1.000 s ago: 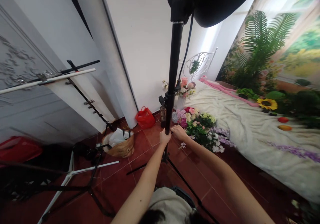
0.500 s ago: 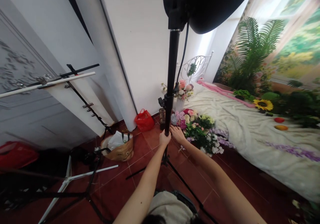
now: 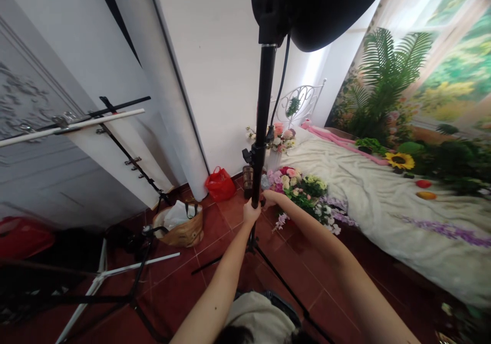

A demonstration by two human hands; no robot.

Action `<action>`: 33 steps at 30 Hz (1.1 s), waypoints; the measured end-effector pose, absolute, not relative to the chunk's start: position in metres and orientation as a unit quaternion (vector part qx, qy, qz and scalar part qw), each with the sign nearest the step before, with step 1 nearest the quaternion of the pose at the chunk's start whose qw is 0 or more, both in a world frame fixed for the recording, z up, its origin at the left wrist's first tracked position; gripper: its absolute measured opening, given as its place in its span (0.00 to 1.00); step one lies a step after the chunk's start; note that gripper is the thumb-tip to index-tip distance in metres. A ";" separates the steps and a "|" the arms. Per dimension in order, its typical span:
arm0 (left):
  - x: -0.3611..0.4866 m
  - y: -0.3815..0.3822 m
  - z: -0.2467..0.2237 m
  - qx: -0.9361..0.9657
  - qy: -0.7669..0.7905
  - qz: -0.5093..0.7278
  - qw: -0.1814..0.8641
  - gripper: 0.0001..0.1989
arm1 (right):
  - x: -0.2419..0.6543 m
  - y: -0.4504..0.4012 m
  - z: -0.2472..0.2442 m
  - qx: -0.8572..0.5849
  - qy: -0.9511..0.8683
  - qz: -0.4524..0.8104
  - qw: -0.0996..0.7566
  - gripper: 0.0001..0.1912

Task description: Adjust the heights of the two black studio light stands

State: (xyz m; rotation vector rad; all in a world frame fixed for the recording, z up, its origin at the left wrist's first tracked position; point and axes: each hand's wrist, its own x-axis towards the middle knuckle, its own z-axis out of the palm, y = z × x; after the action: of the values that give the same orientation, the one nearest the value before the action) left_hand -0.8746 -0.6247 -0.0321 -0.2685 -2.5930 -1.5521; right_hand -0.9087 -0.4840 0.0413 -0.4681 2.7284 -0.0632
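Observation:
A black light stand (image 3: pixel 264 93) rises in front of me, with a large dark lamp head (image 3: pixel 318 6) at its top and a cable hanging beside the pole. My left hand (image 3: pixel 251 212) is wrapped round the lower part of the pole. On the pole's right side, at about the same height, my right hand (image 3: pixel 270 198) is closed, its fingertips at a small dark knob partly hidden by them. Higher up sits a clamp collar (image 3: pixel 249 155) with its own knob. Below my hands, the stand's legs (image 3: pixel 282 282) spread over the floor.
Artificial flowers (image 3: pixel 297 185) lie beside a bed with a cream blanket (image 3: pixel 368 195) at right. A red plastic bag (image 3: pixel 220 184) and a woven basket (image 3: pixel 182 226) stand on the red tiled floor. White and black stand legs (image 3: pixel 102 277) spread at lower left.
My right hand has gone from lying with fingers extended beside the pole to curled at the knob. My left hand still grips the pole. The view has shifted slightly.

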 end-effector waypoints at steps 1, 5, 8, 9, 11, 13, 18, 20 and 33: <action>-0.874 -0.625 -0.032 -0.086 -0.853 -0.513 0.055 0.13 | -0.914 -0.485 0.046 -0.164 0.963 -0.026 0.211 0.23; -0.873 -0.624 -0.028 -0.074 -0.851 -0.518 0.045 0.13 | -0.925 -0.491 0.059 -0.156 0.955 -0.025 0.250 0.21; -0.872 -0.625 -0.026 -0.077 -0.852 -0.516 0.041 0.13 | -0.923 -0.494 0.062 -0.158 0.952 -0.020 0.261 0.21; -0.872 -0.626 -0.026 -0.080 -0.852 -0.515 0.042 0.13 | -0.920 -0.494 0.061 -0.163 0.954 -0.018 0.250 0.21; -0.872 -0.627 -0.024 -0.084 -0.852 -0.515 0.044 0.13 | -0.910 -0.494 0.056 -0.192 0.963 -0.013 0.187 0.18; -0.872 -0.627 -0.023 -0.080 -0.853 -0.513 0.043 0.12 | -0.895 -0.493 0.044 -0.228 0.969 -0.009 0.092 0.12; -0.873 -0.627 -0.024 -0.072 -0.865 -0.495 0.041 0.12 | -0.842 -0.488 0.009 -0.223 0.973 -0.037 -0.038 0.12; -0.874 -0.627 -0.026 -0.076 -0.865 -0.495 0.042 0.12 | -0.824 -0.485 0.002 -0.208 0.973 -0.066 -0.077 0.11; -0.875 -0.627 -0.030 -0.086 -0.861 -0.499 0.053 0.13 | -0.839 -0.532 0.134 -0.138 0.834 -0.484 -0.227 0.33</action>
State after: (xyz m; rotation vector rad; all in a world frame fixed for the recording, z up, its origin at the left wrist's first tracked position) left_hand -0.8752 -0.6270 -0.0300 -0.2604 -2.6171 -1.5176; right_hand -0.8391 -0.5324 0.1337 -0.5104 3.0820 -1.7902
